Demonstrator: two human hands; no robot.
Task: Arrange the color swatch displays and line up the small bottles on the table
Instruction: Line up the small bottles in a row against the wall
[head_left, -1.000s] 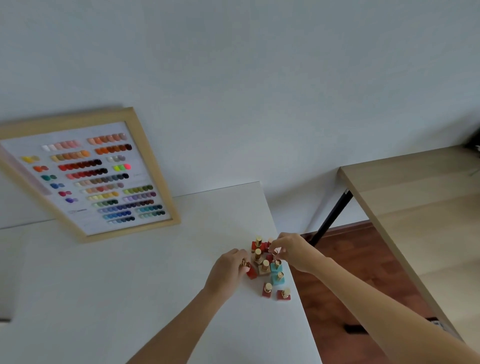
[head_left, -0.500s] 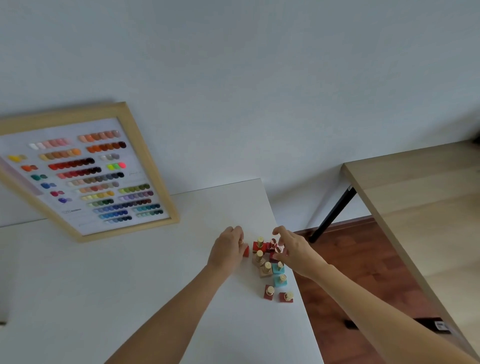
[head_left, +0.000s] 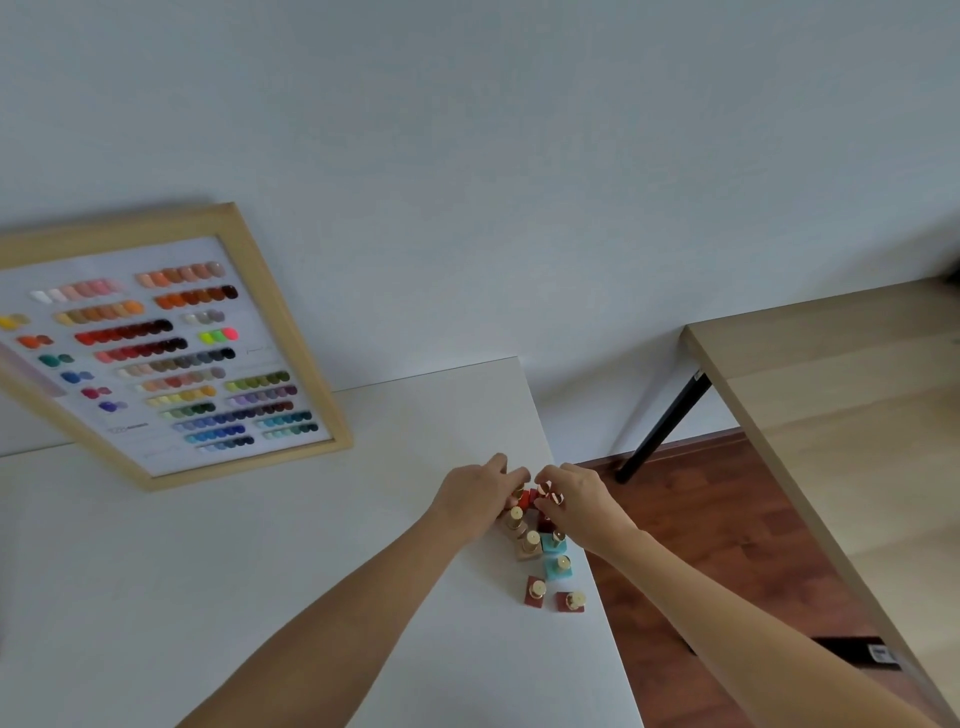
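Several small square bottles with gold caps stand in a cluster near the right edge of the white table: red ones, blue ones and beige ones. My left hand grips a red bottle at the far end of the cluster. My right hand pinches another small bottle just beside it. Both hands nearly touch and hide part of the group. A wooden-framed color swatch display leans against the wall at the table's back left.
A light wooden table with a black leg stands to the right. Between the two tables is a gap over dark wood floor. The bottles stand close to the white table's right edge.
Both hands have moved to the far end of the cluster and come closer together. My left hand has closed on a red bottle there.
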